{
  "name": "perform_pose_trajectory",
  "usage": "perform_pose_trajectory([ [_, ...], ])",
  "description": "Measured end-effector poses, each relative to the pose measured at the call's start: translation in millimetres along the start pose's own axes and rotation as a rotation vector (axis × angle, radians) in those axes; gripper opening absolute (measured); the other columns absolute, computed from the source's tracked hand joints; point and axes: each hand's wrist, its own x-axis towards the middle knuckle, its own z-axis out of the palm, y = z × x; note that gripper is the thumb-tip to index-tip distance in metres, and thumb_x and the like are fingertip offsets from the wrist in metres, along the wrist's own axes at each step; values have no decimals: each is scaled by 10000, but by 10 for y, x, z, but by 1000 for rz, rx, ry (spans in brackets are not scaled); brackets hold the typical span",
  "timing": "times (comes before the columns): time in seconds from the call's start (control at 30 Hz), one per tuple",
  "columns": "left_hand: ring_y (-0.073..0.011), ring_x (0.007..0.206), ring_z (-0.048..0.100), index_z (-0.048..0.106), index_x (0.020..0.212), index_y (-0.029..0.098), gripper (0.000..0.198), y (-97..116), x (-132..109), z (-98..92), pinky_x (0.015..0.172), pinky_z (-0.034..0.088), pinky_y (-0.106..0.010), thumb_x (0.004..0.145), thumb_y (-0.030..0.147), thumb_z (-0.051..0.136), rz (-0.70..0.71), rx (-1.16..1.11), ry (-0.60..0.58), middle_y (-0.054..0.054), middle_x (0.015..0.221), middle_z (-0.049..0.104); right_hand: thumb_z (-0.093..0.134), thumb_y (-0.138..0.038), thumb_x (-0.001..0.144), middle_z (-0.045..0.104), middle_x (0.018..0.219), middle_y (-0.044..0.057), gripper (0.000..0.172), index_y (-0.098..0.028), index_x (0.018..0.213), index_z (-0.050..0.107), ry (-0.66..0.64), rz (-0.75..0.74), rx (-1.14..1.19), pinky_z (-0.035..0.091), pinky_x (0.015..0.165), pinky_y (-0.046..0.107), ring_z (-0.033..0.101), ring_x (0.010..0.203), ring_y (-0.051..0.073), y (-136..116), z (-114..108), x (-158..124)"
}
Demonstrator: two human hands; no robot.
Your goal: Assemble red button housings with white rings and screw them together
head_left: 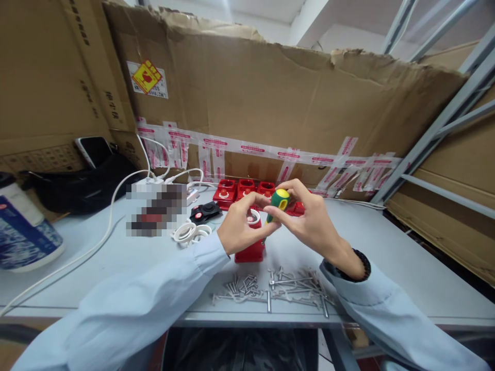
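My left hand [240, 226] grips a red plastic box [250, 251] that stands on the grey table [386, 257], fingers curled round its top. My right hand [309, 221] is closed round a screwdriver with a green and yellow handle [279, 200], its tip pointing down into the top of the box. Both hands meet over the box at the middle of the table. Several metal screws and long pins [270, 286] lie in a loose pile just in front of the box, near the table's front edge.
A row of red boxes [242, 189] stands behind my hands against a taped cardboard wall [270, 103]. White rings [189, 233] and a black part [204, 211] lie to the left, with white cables, a black bag [81, 188] and a white-blue canister [23, 226]. Metal shelving [436, 134] rises at right.
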Motion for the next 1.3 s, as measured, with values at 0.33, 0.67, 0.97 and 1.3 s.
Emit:
perform_pose_trajectory([
  [0.33, -124, 708, 594, 622, 920, 156, 168, -33, -5, -34, 641, 455, -227, 766, 209, 580, 23, -21, -73, -18, 834, 675, 520, -247, 852, 611, 1064, 33, 300, -228, 1148, 481, -116, -82, 34, 444, 809, 276, 587, 918, 147, -40, -71, 30],
  [0.67, -88, 563, 505, 583, 842, 150, 215, -86, 10, -20, 521, 393, -205, 708, 296, 667, -38, -68, -5, 7, 713, 623, 561, -372, 820, 626, 869, 41, 240, -192, 974, 524, -1, -46, -164, 448, 686, 295, 583, 765, 168, -55, 55, 63],
  [0.97, -92, 600, 518, 581, 899, 153, 265, -49, 12, -30, 555, 409, -208, 694, 288, 678, -35, -55, -56, 0, 794, 632, 628, -333, 770, 632, 813, 9, 248, -191, 947, 529, -52, -29, -135, 439, 623, 251, 580, 685, 138, -81, -15, 85],
  [1.3, -83, 537, 450, 607, 837, 147, 139, -7, 32, -62, 501, 360, -198, 776, 257, 546, -21, -30, -140, 9, 694, 593, 470, -210, 867, 598, 1155, 44, 289, -224, 1155, 485, -254, -99, 15, 434, 827, 256, 583, 987, 149, -85, -104, 88],
])
